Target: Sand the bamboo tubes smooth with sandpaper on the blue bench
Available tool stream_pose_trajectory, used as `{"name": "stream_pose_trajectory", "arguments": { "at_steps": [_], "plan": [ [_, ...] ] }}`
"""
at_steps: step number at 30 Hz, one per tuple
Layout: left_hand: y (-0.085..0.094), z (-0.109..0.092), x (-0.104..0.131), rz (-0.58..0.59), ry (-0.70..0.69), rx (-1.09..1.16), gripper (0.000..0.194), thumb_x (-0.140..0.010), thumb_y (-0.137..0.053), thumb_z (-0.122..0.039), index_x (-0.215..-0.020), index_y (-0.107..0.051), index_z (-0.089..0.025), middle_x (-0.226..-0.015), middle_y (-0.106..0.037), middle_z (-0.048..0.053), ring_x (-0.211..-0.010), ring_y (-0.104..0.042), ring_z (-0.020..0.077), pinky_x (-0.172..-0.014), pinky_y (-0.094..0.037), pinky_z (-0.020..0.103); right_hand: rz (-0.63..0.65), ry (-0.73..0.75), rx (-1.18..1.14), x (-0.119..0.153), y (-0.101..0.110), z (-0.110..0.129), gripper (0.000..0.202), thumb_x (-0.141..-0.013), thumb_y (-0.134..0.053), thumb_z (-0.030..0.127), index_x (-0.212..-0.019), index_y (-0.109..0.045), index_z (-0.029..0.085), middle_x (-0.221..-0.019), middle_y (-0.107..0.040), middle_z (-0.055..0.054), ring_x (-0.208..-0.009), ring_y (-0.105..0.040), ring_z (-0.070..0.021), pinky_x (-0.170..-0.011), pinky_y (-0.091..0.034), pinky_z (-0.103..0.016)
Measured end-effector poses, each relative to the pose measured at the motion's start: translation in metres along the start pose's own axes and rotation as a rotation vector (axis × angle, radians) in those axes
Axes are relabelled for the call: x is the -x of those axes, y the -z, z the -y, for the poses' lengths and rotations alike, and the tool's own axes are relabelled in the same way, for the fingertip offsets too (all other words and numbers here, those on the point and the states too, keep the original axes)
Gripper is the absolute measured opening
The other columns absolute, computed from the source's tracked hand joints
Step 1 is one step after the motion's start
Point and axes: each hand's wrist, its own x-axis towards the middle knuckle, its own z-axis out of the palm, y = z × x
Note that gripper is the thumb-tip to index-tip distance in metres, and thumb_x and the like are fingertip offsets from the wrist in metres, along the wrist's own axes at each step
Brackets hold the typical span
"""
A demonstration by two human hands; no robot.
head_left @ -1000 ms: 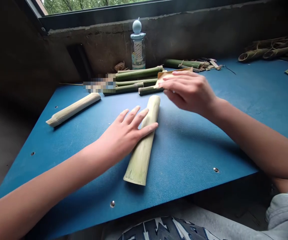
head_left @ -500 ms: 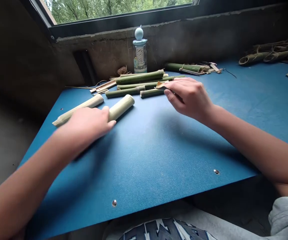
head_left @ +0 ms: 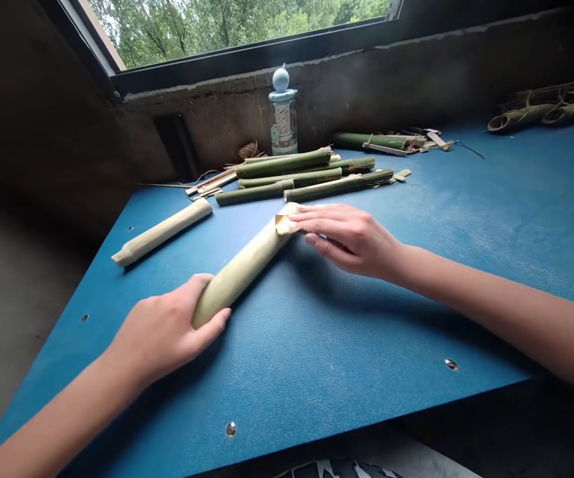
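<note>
My left hand (head_left: 174,325) is wrapped round the near end of a pale, peeled bamboo piece (head_left: 244,269), which slants away to the right above the blue table (head_left: 316,385). At its far end, my right hand (head_left: 349,236) pinches a small tan sheet, which looks like sandpaper (head_left: 285,224), and presses it on the bamboo. The palm hides part of the sheet. To the left lies a second peeled bamboo piece (head_left: 164,232) with a pointed near end, touched by neither hand.
Several green bamboo lengths (head_left: 287,161) lie beyond my hands, with split strips beside them. A clear bottle with a blue lid (head_left: 283,119) stands by the wall. More bamboo tubes (head_left: 523,118) lie at the far right. Metal bolts (head_left: 231,429) dot the tabletop.
My left hand has brought the peeled bamboo rightward and nearer. My right hand has come down and left, so the tan sheet now touches the bamboo's far end.
</note>
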Motion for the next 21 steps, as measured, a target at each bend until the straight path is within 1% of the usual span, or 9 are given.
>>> {"name": "stream_pose_trajectory", "arguments": {
  "at_steps": [3, 6, 9, 11, 12, 14, 16, 19, 21],
  "plan": [
    [-0.010, -0.025, -0.008, -0.211, -0.198, 0.072, 0.047, -0.094, -0.036, -0.051, -0.124, -0.049, -0.017, -0.094, -0.071, 0.009, -0.077, -0.070, 0.0277, -0.063, -0.049, 0.036, 0.122, 0.103, -0.045, 0.005, -0.015, -0.005, 0.036, -0.096, -0.050, 0.030, -0.130, -0.061, 0.021, -0.137, -0.062, -0.008, -0.135, -0.051, -0.0244, -0.114, -0.037, -0.044],
    [-0.019, -0.034, -0.019, -0.443, -0.439, 0.176, 0.040, -0.093, -0.045, -0.034, -0.127, -0.048, -0.013, -0.115, -0.066, 0.016, -0.104, -0.065, 0.0272, -0.087, -0.053, 0.039, 0.184, 0.051, 0.044, 0.008, -0.019, -0.029, 0.049, -0.092, -0.058, 0.042, -0.135, -0.058, 0.019, -0.139, -0.060, -0.011, -0.135, -0.049, -0.0301, -0.113, -0.036, -0.050],
    [-0.025, -0.030, -0.031, -0.544, -0.712, 0.313, 0.038, -0.088, -0.050, -0.017, -0.126, -0.051, -0.016, -0.134, -0.057, 0.015, -0.132, -0.049, 0.0261, -0.107, -0.045, 0.041, 0.161, 0.019, 0.074, 0.007, -0.012, -0.062, 0.049, -0.089, -0.061, 0.049, -0.126, -0.064, 0.017, -0.129, -0.067, -0.012, -0.123, -0.059, -0.0299, -0.104, -0.043, -0.048],
    [-0.028, -0.027, -0.038, -0.586, -0.899, 0.330, 0.032, -0.086, -0.052, -0.013, -0.117, -0.057, -0.016, -0.131, -0.061, 0.014, -0.135, -0.046, 0.0269, -0.109, -0.043, 0.043, 0.135, 0.037, 0.069, 0.005, -0.009, -0.076, 0.043, -0.090, -0.059, 0.047, -0.118, -0.069, 0.017, -0.121, -0.071, -0.011, -0.114, -0.065, -0.0276, -0.099, -0.048, -0.045],
    [-0.029, -0.026, -0.040, -0.604, -0.969, 0.317, 0.029, -0.086, -0.053, -0.013, -0.113, -0.060, -0.015, -0.129, -0.063, 0.014, -0.135, -0.047, 0.0277, -0.109, -0.043, 0.043, 0.113, 0.027, 0.075, 0.003, -0.010, -0.077, 0.038, -0.091, -0.058, 0.045, -0.114, -0.071, 0.017, -0.117, -0.073, -0.010, -0.111, -0.067, -0.0264, -0.098, -0.049, -0.043],
    [-0.031, -0.026, -0.042, -0.629, -1.037, 0.273, 0.023, -0.086, -0.054, -0.012, -0.107, -0.064, -0.013, -0.124, -0.067, 0.013, -0.132, -0.050, 0.0279, -0.109, -0.043, 0.043, 0.043, -0.047, 0.118, -0.001, -0.017, -0.064, 0.032, -0.095, -0.052, 0.037, -0.106, -0.074, 0.017, -0.110, -0.076, -0.008, -0.109, -0.069, -0.0252, -0.098, -0.051, -0.041],
    [-0.031, -0.029, -0.041, -0.655, -1.023, 0.237, 0.020, -0.088, -0.054, -0.012, -0.104, -0.066, -0.013, -0.121, -0.070, 0.010, -0.128, -0.054, 0.0259, -0.110, -0.043, 0.040, -0.001, -0.084, 0.156, -0.005, -0.030, -0.032, 0.033, -0.098, -0.047, 0.029, -0.100, -0.076, 0.015, -0.106, -0.077, -0.008, -0.108, -0.070, -0.0252, -0.101, -0.051, -0.040],
    [-0.033, -0.036, -0.038, -0.719, -0.982, 0.206, 0.019, -0.091, -0.051, -0.012, -0.100, -0.068, -0.015, -0.107, -0.074, 0.005, -0.113, -0.063, 0.0209, -0.110, -0.043, 0.039, 0.036, 0.004, 0.111, -0.009, -0.046, 0.024, 0.034, -0.099, -0.043, 0.023, -0.105, -0.074, 0.011, -0.114, -0.074, -0.010, -0.114, -0.068, -0.0245, -0.108, -0.048, -0.039],
    [-0.035, -0.037, -0.036, -0.744, -0.970, 0.203, 0.020, -0.091, -0.051, -0.012, -0.099, -0.069, -0.015, -0.100, -0.075, 0.003, -0.105, -0.066, 0.0192, -0.110, -0.043, 0.039, 0.078, 0.093, 0.053, -0.008, -0.049, 0.041, 0.035, -0.099, -0.042, 0.023, -0.114, -0.071, 0.010, -0.123, -0.070, -0.010, -0.122, -0.063, -0.0230, -0.111, -0.046, -0.038]
  ]
}}
